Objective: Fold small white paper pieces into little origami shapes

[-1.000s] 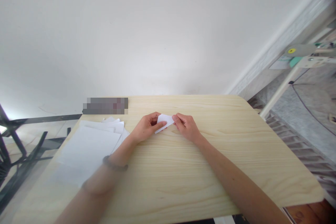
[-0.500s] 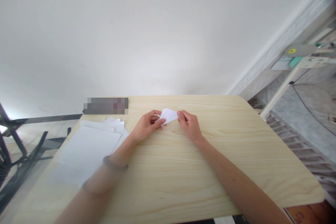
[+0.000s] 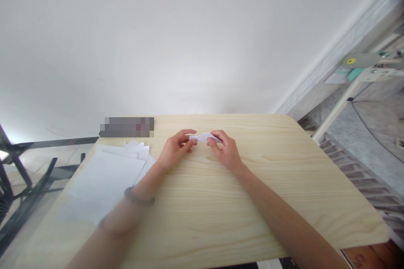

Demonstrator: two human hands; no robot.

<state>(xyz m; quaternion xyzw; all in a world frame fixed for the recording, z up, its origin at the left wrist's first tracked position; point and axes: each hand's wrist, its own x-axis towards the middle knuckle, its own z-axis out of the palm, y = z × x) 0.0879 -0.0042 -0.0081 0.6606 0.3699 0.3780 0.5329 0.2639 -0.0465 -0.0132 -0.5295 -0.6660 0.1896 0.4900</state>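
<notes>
A small folded piece of white paper [image 3: 203,137] is held just above the light wooden table [image 3: 221,201], near its far middle. My left hand [image 3: 176,149] pinches the paper's left end between thumb and fingers. My right hand [image 3: 224,150] pinches its right end, fingers curled over the top. The paper lies nearly flat and edge-on, so only a thin sliver of it shows between the two hands. A dark bracelet [image 3: 139,198] sits on my left wrist.
A loose stack of white sheets [image 3: 110,174] lies on the table's left side. A blurred dark strip [image 3: 126,127] rests at the far left edge by the white wall. A black metal frame [image 3: 19,176] stands left of the table; a white stand [image 3: 356,80] is at the right.
The folded paper has tipped from facing me to lying almost flat. Both hands turned with it and my right fingers curled over its top; the hands stayed in the same spot.
</notes>
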